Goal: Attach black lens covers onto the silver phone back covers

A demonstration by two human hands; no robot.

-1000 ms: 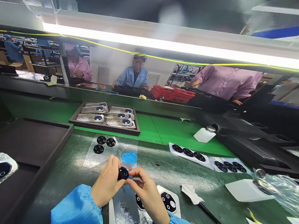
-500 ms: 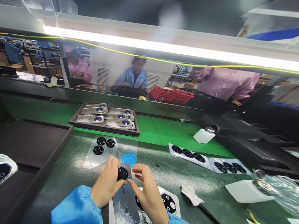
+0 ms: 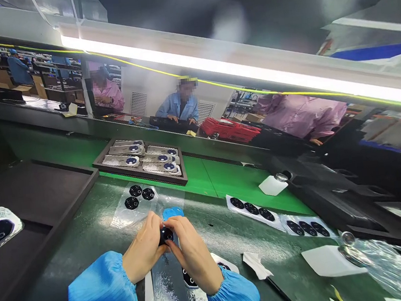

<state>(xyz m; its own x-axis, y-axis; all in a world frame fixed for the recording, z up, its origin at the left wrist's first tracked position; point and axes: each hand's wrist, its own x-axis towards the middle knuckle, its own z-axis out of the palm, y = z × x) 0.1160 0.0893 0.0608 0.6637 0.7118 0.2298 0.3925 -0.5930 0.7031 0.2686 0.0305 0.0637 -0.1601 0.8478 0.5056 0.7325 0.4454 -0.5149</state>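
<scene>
A: Where is the plate (image 3: 165,277), please, and what do the fingers have?

B: It is toward the near edge of the tabletop (image 3: 208,235), which itself is out of view. Its dark disc (image 3: 166,235) points to the far edge. The left hand (image 3: 143,243) has its fingers bent and nearly closed, pinching this end from the left. The right hand (image 3: 191,241) closes its thumb and forefinger on the same end from the right. Some fingertips are hidden, so one cannot tell how hard they press.

A: How will such a plate handle?

B: It seems thin and light, and probably rather stiff. The shiny surface may be slippery, and the disc looks glossy, so it could take scratches or finger marks.

A: Then where is it good to hold?

B: By its two long edges, beside the disc, with little pressure on the face. A blue film (image 3: 173,213) lies just beyond the hands, and the tray (image 3: 142,176) with similar plates stands by the far edge.
</scene>
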